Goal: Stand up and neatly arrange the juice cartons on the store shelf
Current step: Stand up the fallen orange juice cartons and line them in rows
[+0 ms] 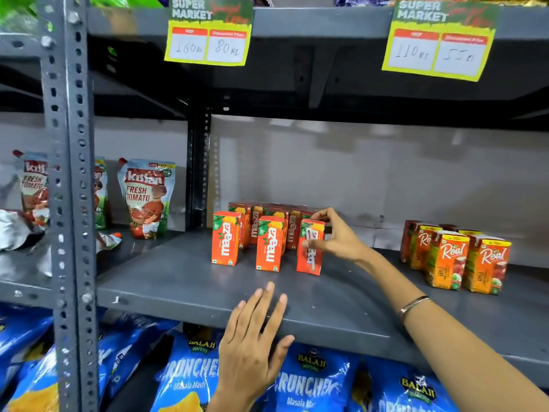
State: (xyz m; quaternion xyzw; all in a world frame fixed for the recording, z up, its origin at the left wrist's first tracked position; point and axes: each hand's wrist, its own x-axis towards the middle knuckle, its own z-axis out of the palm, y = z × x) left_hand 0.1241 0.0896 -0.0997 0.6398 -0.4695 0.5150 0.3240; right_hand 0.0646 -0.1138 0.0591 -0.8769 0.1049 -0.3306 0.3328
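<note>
On the far left of the shelf [184,281] tomato pouches [147,197] are leaning against the back wall. Toward the middle, two orange cartons [225,238] are standing upright in a near row, with more packed just behind them. The left hand [252,346] is resting open and flat on the shelf's near edge, holding nothing. The right hand [335,236] is gripping a third carton [310,248] by its top and side, long axis upright but tipping slightly, right of the row and apart from it; this hand is nearer, so it probably needs nudging leftward into line. Far right, apple juice cartons [457,257] are standing clustered.
</note>
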